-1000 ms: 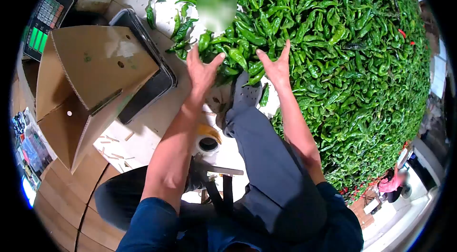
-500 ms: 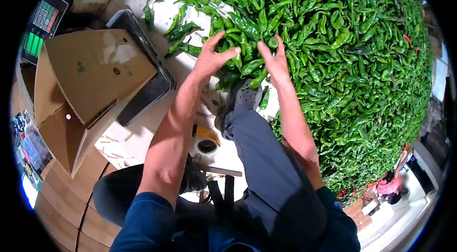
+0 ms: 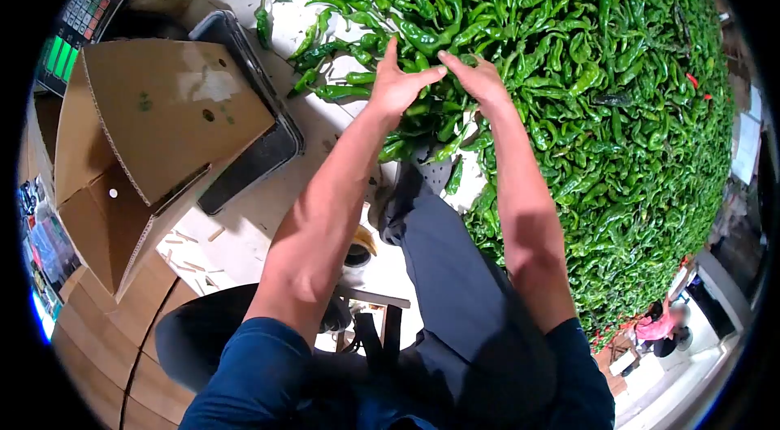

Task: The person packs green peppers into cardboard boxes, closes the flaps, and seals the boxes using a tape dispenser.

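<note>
A large heap of green peppers [image 3: 585,121] spreads out in front of me. My left hand [image 3: 398,89] lies on the near left edge of the heap, its index finger and thumb spread apart and the other fingers out of sight. Close beside it, my right hand [image 3: 481,81] touches the peppers with its thumb stretched toward the left thumb. Peppers lie beneath and between both hands, and I see none clearly gripped. Several loose peppers [image 3: 337,93] are on the pale floor left of my left hand.
On the left, an open cardboard box [image 3: 175,105] leans against a black plastic crate [image 3: 292,133]. Behind the box is a scale with a keypad [image 3: 85,12]. A tape roll [image 3: 357,254] lies near my left forearm. A person [image 3: 656,328] sits at the far right.
My two hands have drawn closer together over the peppers. The left hand has moved right, and the right thumb has risen slightly toward the heap.
</note>
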The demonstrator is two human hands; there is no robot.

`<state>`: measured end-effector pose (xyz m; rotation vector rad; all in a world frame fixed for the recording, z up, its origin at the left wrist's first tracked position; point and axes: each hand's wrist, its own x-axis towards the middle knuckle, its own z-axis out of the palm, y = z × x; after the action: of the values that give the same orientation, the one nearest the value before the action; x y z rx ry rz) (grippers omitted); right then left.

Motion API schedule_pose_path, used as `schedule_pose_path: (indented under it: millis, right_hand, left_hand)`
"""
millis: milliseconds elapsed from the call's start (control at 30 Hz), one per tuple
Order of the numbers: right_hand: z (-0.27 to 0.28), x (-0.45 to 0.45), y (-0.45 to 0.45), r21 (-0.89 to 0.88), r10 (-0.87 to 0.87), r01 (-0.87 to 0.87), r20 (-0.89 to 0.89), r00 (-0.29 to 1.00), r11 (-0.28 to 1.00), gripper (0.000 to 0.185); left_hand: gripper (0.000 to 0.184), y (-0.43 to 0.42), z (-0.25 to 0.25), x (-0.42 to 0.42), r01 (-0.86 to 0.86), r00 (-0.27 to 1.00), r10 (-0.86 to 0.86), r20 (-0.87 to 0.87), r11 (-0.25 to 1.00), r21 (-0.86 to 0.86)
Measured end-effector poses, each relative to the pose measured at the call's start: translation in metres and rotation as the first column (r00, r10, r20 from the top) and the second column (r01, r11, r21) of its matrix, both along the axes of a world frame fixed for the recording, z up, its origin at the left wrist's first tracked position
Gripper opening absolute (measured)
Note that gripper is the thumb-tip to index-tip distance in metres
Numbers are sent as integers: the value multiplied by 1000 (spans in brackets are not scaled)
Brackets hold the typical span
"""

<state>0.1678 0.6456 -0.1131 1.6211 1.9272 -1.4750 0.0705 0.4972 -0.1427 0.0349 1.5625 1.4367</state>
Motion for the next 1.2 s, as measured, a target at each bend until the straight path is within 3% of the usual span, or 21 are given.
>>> schedule_pose_path:
  millis: [67, 100, 200, 300, 333, 367, 500, 533, 600, 633, 667, 733, 800, 900, 933, 1000, 1067, 1133, 1200]
  right_hand:
    - [-10, -4, -3, 96, 17, -15, -21, 1000, 995, 126]
    - [-15, -6, -1, 37, -43, 45, -52, 998, 998, 126]
    - [-10, -12, 9, -164, -284, 279, -7, 959, 946, 128]
    - [-15, -24, 14, -117, -201, 199, -2, 980, 973, 123]
    - [-11, -31, 8, -46, -152, 153, 21, 988, 987, 120]
    - [-19, -35, 7, 5, -190, 190, 42, 981, 982, 110]
    - [-62, -12, 16, -209, -346, 315, -136, 928, 926, 92]
    - [-32, -11, 6, -223, -306, 284, -71, 949, 933, 90]
    - [7, -8, -22, -129, -257, 238, -166, 952, 963, 87]
    - [15, -4, -26, -218, -212, 158, -250, 945, 963, 77]
    - [20, -4, -39, -131, -262, 239, -199, 945, 962, 73]
    - [12, -1, -40, -228, -295, 236, -275, 915, 945, 76]
    - [6, -5, -37, -270, -391, 329, -221, 893, 905, 80]
    - [4, 1, -36, -210, -305, 251, -292, 906, 945, 75]
    - [21, -3, -43, -197, -289, 237, -300, 909, 951, 72]
    - [42, -3, -54, -303, -416, 317, -361, 835, 899, 59]
    - [56, -6, -57, -320, -456, 342, -418, 785, 883, 59]
    - [54, -7, -56, -305, -481, 373, -503, 718, 876, 75]
    - [68, -10, -53, -325, -511, 394, -541, 668, 860, 81]
  left_hand:
    - [111, 10, 9, -3, -67, 996, 72, 45, 994, -89]
    - [109, 13, 14, -7, -98, 992, 109, 61, 982, -160]
    - [107, 13, 44, -30, 160, 956, -263, -126, 835, -527]
    - [108, 35, 27, -23, -5, 939, -199, -279, 805, -593]
    - [105, 47, 30, -18, -113, 966, -53, -253, 793, -598]
    - [104, 56, 27, -15, -161, 964, -2, -267, 794, -586]
    - [88, 50, 15, -14, -214, 956, 90, -279, 864, -455]
    - [85, 42, 12, -10, -209, 957, 97, -274, 883, -419]
    - [73, 25, 19, -5, -218, 956, 140, -257, 926, -308]
    - [71, 19, 14, -1, -239, 952, 177, -248, 939, -247]
    - [70, 14, 8, 0, -263, 947, 216, -238, 947, -186]
    - [70, 5, -4, -2, -207, 960, 183, -212, 973, -101]
    - [76, 2, -14, -8, -171, 981, 164, -107, 984, -57]
    - [77, -2, -21, 0, -212, 970, 216, -112, 976, 44]
    - [76, -3, 10, 5, -259, 962, 267, -64, 959, 118]
    - [72, -7, 17, 10, -309, 947, 282, 155, 931, 195]
    - [73, -7, 24, 7, -296, 949, 252, 188, 920, 257]
    - [74, -2, 46, 2, -344, 910, 246, 332, 897, 278]
    - [75, 1, 69, 0, -308, 931, 224, 289, 906, 289]
